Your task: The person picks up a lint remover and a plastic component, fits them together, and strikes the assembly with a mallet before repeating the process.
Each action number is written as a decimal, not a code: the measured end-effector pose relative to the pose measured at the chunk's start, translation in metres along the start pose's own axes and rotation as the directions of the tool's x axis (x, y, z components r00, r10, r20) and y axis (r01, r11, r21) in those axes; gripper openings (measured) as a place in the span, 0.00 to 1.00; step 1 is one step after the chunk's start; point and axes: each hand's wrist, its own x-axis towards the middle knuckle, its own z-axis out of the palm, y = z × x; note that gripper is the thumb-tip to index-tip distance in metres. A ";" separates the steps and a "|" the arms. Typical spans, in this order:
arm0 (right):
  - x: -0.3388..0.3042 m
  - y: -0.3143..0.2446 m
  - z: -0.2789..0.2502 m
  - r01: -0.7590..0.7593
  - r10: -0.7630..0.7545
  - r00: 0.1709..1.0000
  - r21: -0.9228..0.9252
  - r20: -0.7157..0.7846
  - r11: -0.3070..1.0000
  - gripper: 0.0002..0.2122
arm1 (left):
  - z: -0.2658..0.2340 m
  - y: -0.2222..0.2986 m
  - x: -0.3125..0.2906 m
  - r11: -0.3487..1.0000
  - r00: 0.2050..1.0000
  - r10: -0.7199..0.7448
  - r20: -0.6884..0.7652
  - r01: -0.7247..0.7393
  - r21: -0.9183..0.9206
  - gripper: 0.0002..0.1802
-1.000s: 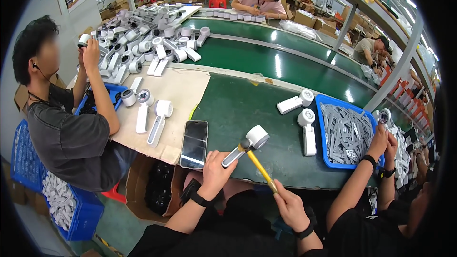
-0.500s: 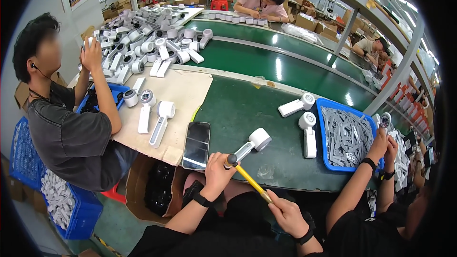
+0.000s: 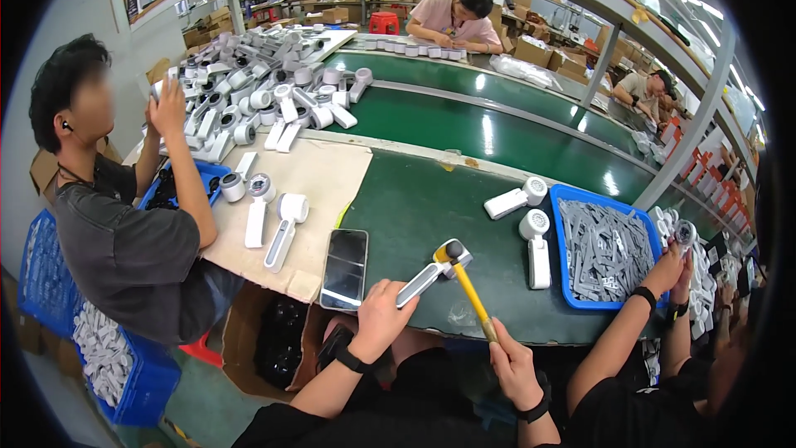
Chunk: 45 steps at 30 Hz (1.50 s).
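Note:
My left hand (image 3: pixel 383 314) is closed round the handle end of a white handheld device (image 3: pixel 421 282) with a round head and a grey strip along its handle. The device lies tilted over the green bench, its head pointing away to the right. My right hand (image 3: pixel 514 372) grips the lower end of a hammer (image 3: pixel 473 292) with a yellow shaft and a dark, round head. The hammer head is over the device's round head and covers part of it; whether they touch I cannot tell.
Left of my hands lies a phone (image 3: pixel 344 269). Two similar devices stand beside a blue tray (image 3: pixel 567 270) of grey strips on the right. Cardboard (image 3: pixel 327 191) carries more devices before a large heap (image 3: pixel 249 91). Co-workers sit at left and right; a conveyor (image 3: pixel 464 120) runs behind.
The hammer head has moved from beside my left hand onto the far end of the device, and its shaft is steeper. My right hand has shifted slightly right. The view has shifted slightly.

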 end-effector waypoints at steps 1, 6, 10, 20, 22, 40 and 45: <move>0.004 0.013 0.005 0.084 -0.085 0.996 -0.128 0.001 0.988 0.20 | -0.003 -0.001 0.000 1.000 1.000 -0.005 -0.007 0.005 0.008 0.11; 0.008 0.022 -0.001 -0.034 0.032 0.999 0.071 0.031 0.997 0.22 | -0.028 -0.006 0.018 0.994 0.999 0.039 0.021 -0.036 -0.105 0.13; -0.006 0.025 -0.009 -0.124 0.139 0.990 0.300 -0.030 0.946 0.22 | -0.073 -0.022 0.028 0.998 0.995 -0.057 -0.082 0.053 -0.045 0.15; -0.009 0.082 -0.050 -0.119 0.141 0.815 0.076 -0.562 0.990 0.22 | -0.123 -0.112 0.059 0.823 0.902 -0.139 -0.409 0.335 0.458 0.19; -0.005 0.092 -0.058 -0.149 0.085 0.792 -0.057 -0.605 0.987 0.22 | -0.111 -0.082 0.064 0.769 0.883 -0.186 -0.432 0.404 0.495 0.19; -0.049 0.080 -0.028 -0.151 0.365 0.885 0.564 -0.289 0.812 0.23 | 0.169 0.087 0.076 0.935 0.900 0.234 0.367 -0.312 0.170 0.34; -0.051 0.073 -0.022 -0.111 0.323 0.910 0.596 -0.260 0.795 0.24 | 0.105 0.065 0.070 0.966 0.902 0.233 0.364 -0.173 -0.189 0.18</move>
